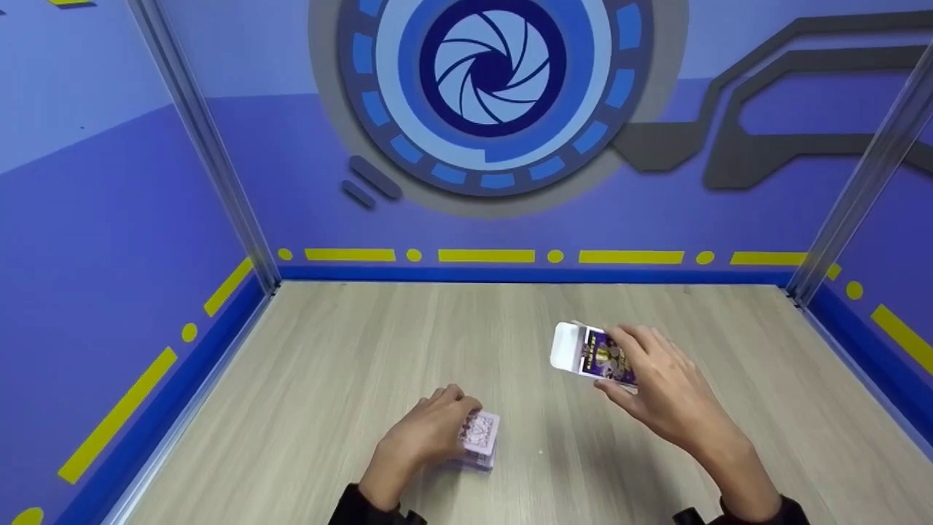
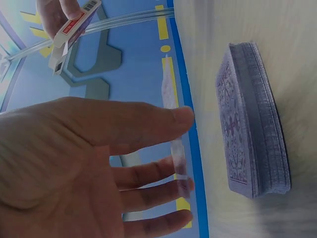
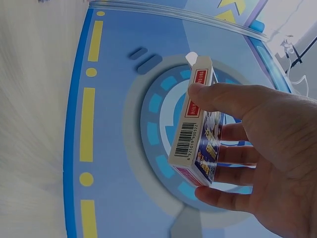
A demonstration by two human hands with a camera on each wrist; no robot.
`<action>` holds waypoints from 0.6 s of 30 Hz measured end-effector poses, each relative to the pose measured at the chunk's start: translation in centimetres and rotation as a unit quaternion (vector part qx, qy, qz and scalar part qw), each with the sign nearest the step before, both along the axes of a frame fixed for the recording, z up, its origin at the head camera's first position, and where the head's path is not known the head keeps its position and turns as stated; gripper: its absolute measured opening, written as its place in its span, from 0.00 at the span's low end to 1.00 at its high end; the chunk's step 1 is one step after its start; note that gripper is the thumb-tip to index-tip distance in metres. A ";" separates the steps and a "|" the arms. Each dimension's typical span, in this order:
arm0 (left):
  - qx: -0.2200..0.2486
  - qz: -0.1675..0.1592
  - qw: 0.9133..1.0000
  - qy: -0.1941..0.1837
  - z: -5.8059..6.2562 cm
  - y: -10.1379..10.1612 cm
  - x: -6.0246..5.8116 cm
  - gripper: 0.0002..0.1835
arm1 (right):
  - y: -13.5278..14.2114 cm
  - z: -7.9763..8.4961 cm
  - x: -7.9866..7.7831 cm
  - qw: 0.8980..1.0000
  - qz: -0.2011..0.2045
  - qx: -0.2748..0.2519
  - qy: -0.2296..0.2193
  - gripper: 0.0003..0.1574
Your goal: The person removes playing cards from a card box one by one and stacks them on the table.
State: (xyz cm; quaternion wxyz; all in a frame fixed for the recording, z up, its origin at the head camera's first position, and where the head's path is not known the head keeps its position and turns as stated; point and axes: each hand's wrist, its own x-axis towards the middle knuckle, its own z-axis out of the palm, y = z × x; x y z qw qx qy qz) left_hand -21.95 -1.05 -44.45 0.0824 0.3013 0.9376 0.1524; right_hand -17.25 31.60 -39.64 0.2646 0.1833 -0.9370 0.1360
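My left hand [image 1: 430,429] pinches a thin, pale playing card or small packet [image 1: 482,432], seen nearly edge-on between thumb and fingers in the left wrist view. Just below it, a thick deck of cards [image 2: 252,124] with purple patterned backs lies on the table. To the right, my right hand [image 1: 665,383] grips a small card box [image 1: 611,357] above the table, thumb along one narrow side and fingers on the other. Its white end flap [image 1: 566,346] hangs open toward the left. A barcode shows on the box's side [image 3: 185,140] in the right wrist view.
A light wood-grain table [image 1: 350,350] spreads under both hands. Blue printed panels [image 1: 277,168] wall it at the back and both sides, with metal corner posts [image 1: 211,153] where they meet.
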 end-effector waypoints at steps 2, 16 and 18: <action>-0.005 -0.006 1.000 -0.004 -0.2 0.0 0.0 0.33 | -0.1 0.0 0.0 1.000 0.000 0.000 -0.002 0.43; -0.037 0.020 0.997 -0.062 -1.4 0.2 -0.5 0.32 | -0.2 -0.1 0.0 1.000 -0.006 0.009 -0.008 0.44; -0.043 0.024 0.997 -0.067 -1.5 0.2 -0.6 0.32 | -0.3 -0.1 0.0 1.000 -0.005 0.009 -0.009 0.44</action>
